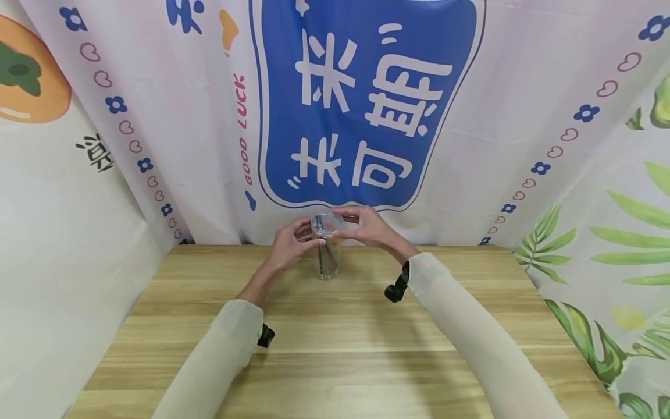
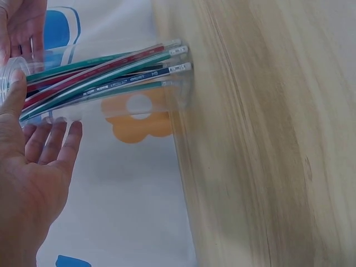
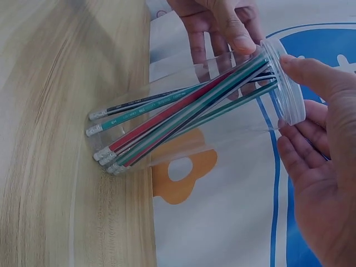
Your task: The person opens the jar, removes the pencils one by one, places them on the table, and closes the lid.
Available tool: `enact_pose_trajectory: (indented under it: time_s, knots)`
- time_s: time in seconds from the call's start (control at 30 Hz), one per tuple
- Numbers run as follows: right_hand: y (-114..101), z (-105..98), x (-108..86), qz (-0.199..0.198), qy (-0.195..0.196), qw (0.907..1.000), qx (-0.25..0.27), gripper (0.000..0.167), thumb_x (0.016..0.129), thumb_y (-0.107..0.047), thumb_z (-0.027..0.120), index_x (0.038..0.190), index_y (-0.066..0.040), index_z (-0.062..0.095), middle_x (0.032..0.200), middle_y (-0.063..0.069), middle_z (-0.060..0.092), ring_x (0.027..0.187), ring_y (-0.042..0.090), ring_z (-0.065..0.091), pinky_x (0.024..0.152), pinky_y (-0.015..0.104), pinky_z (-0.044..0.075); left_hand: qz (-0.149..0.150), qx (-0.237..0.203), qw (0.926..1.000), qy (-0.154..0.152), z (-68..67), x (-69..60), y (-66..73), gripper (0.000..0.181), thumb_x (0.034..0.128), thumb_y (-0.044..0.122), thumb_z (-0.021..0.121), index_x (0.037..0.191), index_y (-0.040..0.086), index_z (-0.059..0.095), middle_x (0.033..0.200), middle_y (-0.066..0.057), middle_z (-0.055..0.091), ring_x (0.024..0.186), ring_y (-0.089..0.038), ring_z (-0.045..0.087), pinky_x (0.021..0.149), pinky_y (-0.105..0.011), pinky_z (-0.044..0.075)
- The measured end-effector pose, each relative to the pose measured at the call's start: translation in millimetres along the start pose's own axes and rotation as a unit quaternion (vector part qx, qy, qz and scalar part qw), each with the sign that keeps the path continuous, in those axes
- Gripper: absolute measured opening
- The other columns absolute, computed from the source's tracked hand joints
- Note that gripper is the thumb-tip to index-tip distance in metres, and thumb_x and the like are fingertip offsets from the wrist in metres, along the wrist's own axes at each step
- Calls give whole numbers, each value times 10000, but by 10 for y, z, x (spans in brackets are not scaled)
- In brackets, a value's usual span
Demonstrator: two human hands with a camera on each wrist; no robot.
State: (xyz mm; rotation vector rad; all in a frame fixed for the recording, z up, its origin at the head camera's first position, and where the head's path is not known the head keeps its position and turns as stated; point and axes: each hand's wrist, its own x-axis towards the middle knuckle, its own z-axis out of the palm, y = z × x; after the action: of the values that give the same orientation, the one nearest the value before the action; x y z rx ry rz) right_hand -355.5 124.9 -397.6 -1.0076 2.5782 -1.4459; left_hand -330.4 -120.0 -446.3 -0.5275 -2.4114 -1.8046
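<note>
A clear plastic jar (image 3: pixel 206 136) stands upright on the table near its back edge, with several pencils (image 3: pixel 183 111) leaning inside. Their eraser ends rest at the bottom; red, green and dark barrels show through the wall. A translucent lid (image 3: pixel 295 100) sits on the jar's mouth. My left hand (image 1: pixel 289 243) holds the jar just below the lid, thumb on the near side and fingers on the far side. From the right, my right hand (image 1: pixel 369 226) grips the lid's rim between thumb and fingers, as the right wrist view shows.
The wooden table (image 1: pixel 335 349) reaches back to a hanging printed cloth (image 1: pixel 199 128) right behind the jar. Printed coverings with fruit and leaf patterns hang at both sides. A small black camera (image 1: pixel 396 289) is strapped at the right wrist, another (image 1: pixel 266 336) at the left.
</note>
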Motion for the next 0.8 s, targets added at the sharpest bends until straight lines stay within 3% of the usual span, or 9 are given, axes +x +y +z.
enact_pose_trajectory:
  time_s: [0.2, 0.47, 0.57, 0.8]
  knots:
    - [-14, 31, -7, -63, 183, 9992, -360, 633, 867, -201, 906, 1416, -8, 656, 1401, 155, 633, 1290, 304, 641, 1115, 417, 533, 18, 30, 10000, -37, -6, -9, 3, 681, 887, 102, 871, 1475, -27, 553, 1422, -236, 644, 1305, -361, 652, 1058, -395, 570]
    - [-65, 68, 13, -238, 437, 9930, -1070, 656, 824, -266, 939, 1362, 16, 691, 1342, 172, 680, 1215, 317, 674, 1054, 460, 579, 151, 148, 9998, -7, -12, 0, -13, 623, 878, 105, 881, 1422, -22, 605, 1382, -223, 672, 1292, -354, 660, 1060, -420, 573]
    - [-69, 73, 28, -206, 458, 9926, -1106, 639, 826, -252, 937, 1355, 12, 697, 1339, 177, 687, 1211, 325, 680, 1035, 483, 587, 84, 132, 9999, 10, -16, 3, -9, 619, 879, 104, 881, 1422, -19, 609, 1384, -217, 674, 1291, -346, 662, 1054, -410, 575]
    - [-71, 29, 51, -103, 171, 9936, -1108, 634, 869, -271, 906, 1397, -9, 674, 1413, 156, 663, 1298, 297, 629, 1052, 410, 578, -72, 53, 10000, -13, -20, 13, -1, 638, 875, 119, 887, 1430, -18, 603, 1385, -212, 675, 1296, -346, 659, 1066, -413, 567]
